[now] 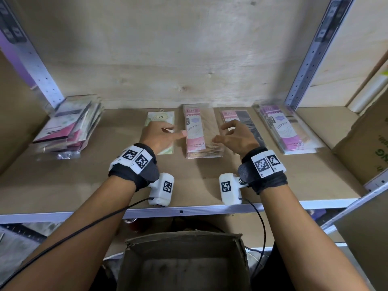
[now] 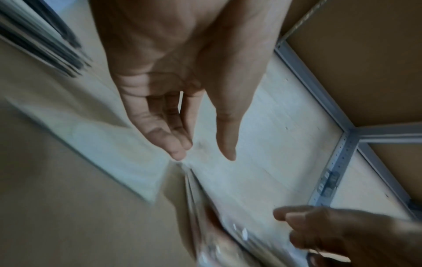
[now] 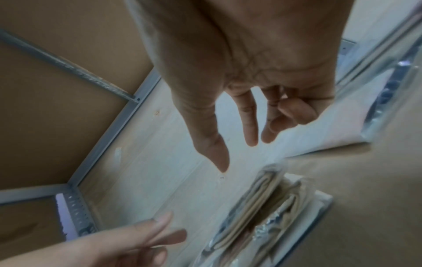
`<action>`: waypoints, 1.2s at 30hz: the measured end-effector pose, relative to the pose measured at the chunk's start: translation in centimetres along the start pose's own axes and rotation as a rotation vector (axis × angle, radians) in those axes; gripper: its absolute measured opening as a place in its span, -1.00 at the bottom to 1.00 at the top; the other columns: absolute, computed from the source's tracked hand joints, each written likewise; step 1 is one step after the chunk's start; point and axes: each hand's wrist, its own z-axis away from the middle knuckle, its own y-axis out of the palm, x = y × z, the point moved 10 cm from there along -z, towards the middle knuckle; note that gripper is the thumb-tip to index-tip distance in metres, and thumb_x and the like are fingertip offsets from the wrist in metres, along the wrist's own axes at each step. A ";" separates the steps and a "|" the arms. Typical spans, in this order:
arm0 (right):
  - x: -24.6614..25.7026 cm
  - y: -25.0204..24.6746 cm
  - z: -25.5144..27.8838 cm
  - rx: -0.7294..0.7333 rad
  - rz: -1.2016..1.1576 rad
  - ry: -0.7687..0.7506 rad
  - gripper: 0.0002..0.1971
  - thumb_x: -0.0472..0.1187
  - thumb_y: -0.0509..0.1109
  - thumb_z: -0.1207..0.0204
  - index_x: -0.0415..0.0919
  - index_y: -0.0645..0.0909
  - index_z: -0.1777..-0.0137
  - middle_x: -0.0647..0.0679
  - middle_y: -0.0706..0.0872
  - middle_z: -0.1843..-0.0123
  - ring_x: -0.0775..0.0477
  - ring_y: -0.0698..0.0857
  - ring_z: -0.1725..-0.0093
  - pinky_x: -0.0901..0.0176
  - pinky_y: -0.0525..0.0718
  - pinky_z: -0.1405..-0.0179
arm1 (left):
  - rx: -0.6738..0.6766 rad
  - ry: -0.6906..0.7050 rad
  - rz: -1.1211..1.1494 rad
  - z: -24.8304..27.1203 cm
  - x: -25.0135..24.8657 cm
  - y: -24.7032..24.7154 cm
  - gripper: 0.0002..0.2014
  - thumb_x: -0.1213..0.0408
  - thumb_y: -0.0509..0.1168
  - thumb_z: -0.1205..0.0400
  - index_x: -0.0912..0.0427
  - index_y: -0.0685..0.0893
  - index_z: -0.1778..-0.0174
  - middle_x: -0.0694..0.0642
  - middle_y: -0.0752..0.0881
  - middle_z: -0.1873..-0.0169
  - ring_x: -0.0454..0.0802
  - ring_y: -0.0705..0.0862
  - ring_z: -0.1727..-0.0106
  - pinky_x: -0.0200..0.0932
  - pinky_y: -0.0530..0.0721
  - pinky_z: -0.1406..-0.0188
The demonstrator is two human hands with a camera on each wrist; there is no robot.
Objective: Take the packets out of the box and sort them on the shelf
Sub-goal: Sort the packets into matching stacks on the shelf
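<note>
Packets lie sorted on the shelf board (image 1: 189, 181). There is a mixed stack (image 1: 69, 129) at far left, then a green packet (image 1: 160, 120), a pink-and-beige stack (image 1: 199, 131), a pink-and-black packet (image 1: 241, 118) and a purple stack (image 1: 287, 129). My left hand (image 1: 174, 132) hovers over the green packet, fingers relaxed and holding nothing (image 2: 205, 153). My right hand (image 1: 220, 133) hovers right of the beige stack (image 3: 262, 207), loosely curled and holding nothing. The open cardboard box (image 1: 184, 263) sits below the shelf. I see no packet in it.
A second cardboard box (image 1: 367, 143) stands on the shelf at the right end. Perforated metal uprights (image 1: 304, 66) frame the bay on both sides, with a plywood back wall (image 1: 168, 59). The shelf's metal front edge (image 1: 189, 211) runs under my wrists.
</note>
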 end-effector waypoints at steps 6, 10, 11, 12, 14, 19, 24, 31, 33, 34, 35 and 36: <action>5.7 2.0 2.4 -0.028 -0.046 -0.195 -0.74 -0.19 0.58 -0.41 -0.10 0.67 -0.07 0.05 0.61 0.27 0.11 0.63 0.28 0.46 0.54 0.38 | -0.197 -0.008 0.033 0.7 1.9 -10.8 -0.78 0.08 0.51 -0.54 0.08 0.80 -0.04 0.01 0.83 0.22 -0.12 0.75 0.31 -0.28 0.65 0.28; 10.5 7.6 3.1 0.141 -0.108 -0.280 -0.86 -0.27 0.56 -0.42 -0.10 0.72 0.05 0.05 0.66 0.34 0.24 0.63 0.40 0.40 0.56 0.35 | -0.422 -0.047 0.005 1.4 4.6 -19.1 -0.90 0.09 0.47 -0.55 0.02 0.81 0.15 0.05 0.86 0.08 0.00 0.81 0.08 -0.13 0.76 -0.06; 11.6 9.3 3.1 0.186 -0.110 -0.290 -0.87 -0.26 0.56 -0.42 -0.11 0.72 0.06 0.03 0.67 0.35 0.19 0.64 0.41 0.36 0.58 0.33 | -0.479 -0.052 -0.008 1.5 5.2 -21.1 -0.89 0.08 0.47 -0.54 0.01 0.79 0.23 0.05 0.85 0.10 0.02 0.80 0.07 -0.17 0.76 0.02; 12.5 11.1 3.1 0.225 -0.104 -0.294 -0.88 -0.26 0.56 -0.42 -0.15 0.72 0.06 0.01 0.68 0.36 0.12 0.64 0.42 0.30 0.59 0.34 | -0.527 -0.063 -0.011 1.7 5.9 -22.8 -0.90 0.10 0.46 -0.54 0.01 0.81 0.24 0.05 0.85 0.13 0.02 0.78 0.13 -0.23 0.73 0.17; 14.2 14.4 2.8 0.287 -0.073 -0.284 -0.87 -0.28 0.52 -0.44 -0.22 0.69 0.03 0.01 0.71 0.39 0.08 0.66 0.47 0.27 0.55 0.45 | -0.576 -0.096 0.009 1.7 7.4 -25.5 -0.85 0.18 0.43 -0.53 0.08 0.86 0.06 0.10 0.86 0.08 0.03 0.79 0.14 -0.17 0.77 0.16; 17.7 22.1 2.5 0.396 -0.099 -0.217 -0.91 -0.37 0.38 -0.49 -0.19 0.57 0.09 -0.05 0.73 0.41 -0.05 0.71 0.48 0.24 0.58 0.55 | -0.537 -0.135 -0.014 1.1 10.0 -29.0 -0.86 0.31 0.38 -0.55 0.16 0.82 0.05 0.18 0.82 0.01 0.17 0.75 -0.06 0.05 0.70 -0.26; 20.8 27.9 3.9 0.497 -0.254 -0.160 -0.80 -0.53 0.25 -0.59 -0.23 0.43 0.14 -0.23 0.58 0.34 -0.13 0.57 0.49 0.14 0.63 0.51 | -0.430 -0.180 -0.117 0.8 11.4 -29.1 -0.87 0.22 0.37 -0.56 0.17 0.78 0.21 0.17 0.79 0.14 0.12 0.68 0.14 -0.06 0.61 0.10; 22.0 32.2 4.9 0.525 -0.290 -0.126 -0.82 -0.46 0.23 -0.62 -0.22 0.54 0.17 -0.24 0.67 0.19 -0.13 0.69 0.34 0.04 0.75 0.24 | -0.361 -0.159 -0.153 1.2 11.5 -29.0 -0.84 0.24 0.34 -0.59 0.21 0.80 0.08 0.25 0.82 0.05 0.23 0.74 0.04 -0.01 0.66 0.02; 21.9 32.4 5.1 0.516 -0.282 -0.133 -0.75 -0.47 0.21 -0.62 -0.19 0.52 0.25 -0.18 0.66 0.29 -0.09 0.67 0.39 0.14 0.72 0.38 | -0.330 -0.188 -0.189 1.5 12.0 -29.0 -0.79 0.22 0.33 -0.61 0.26 0.79 0.03 0.22 0.79 0.07 0.16 0.67 0.11 -0.10 0.56 0.11; 21.9 32.4 5.2 0.514 -0.275 -0.135 -0.73 -0.48 0.20 -0.61 -0.19 0.52 0.26 -0.16 0.65 0.33 -0.07 0.67 0.42 0.19 0.71 0.46 | -0.307 -0.196 -0.188 1.5 12.2 -28.8 -0.77 0.23 0.33 -0.63 0.32 0.80 0.02 0.25 0.77 0.07 0.13 0.64 0.12 -0.09 0.55 0.10; 21.8 32.5 5.2 0.512 -0.268 -0.137 -0.73 -0.48 0.21 -0.60 -0.19 0.53 0.28 -0.15 0.65 0.36 -0.04 0.66 0.45 0.24 0.69 0.51 | -0.288 -0.198 -0.183 1.5 12.3 -28.5 -0.77 0.25 0.32 -0.63 0.35 0.80 0.04 0.26 0.76 0.08 0.11 0.62 0.12 -0.08 0.56 0.06; 21.8 32.4 5.2 0.511 -0.260 -0.138 -0.72 -0.48 0.23 -0.59 -0.19 0.54 0.30 -0.14 0.66 0.38 -0.02 0.66 0.48 0.25 0.70 0.51 | -0.280 -0.191 -0.182 1.6 12.1 -28.2 -0.79 0.28 0.32 -0.63 0.33 0.80 0.07 0.26 0.74 0.12 0.09 0.61 0.13 -0.07 0.57 0.04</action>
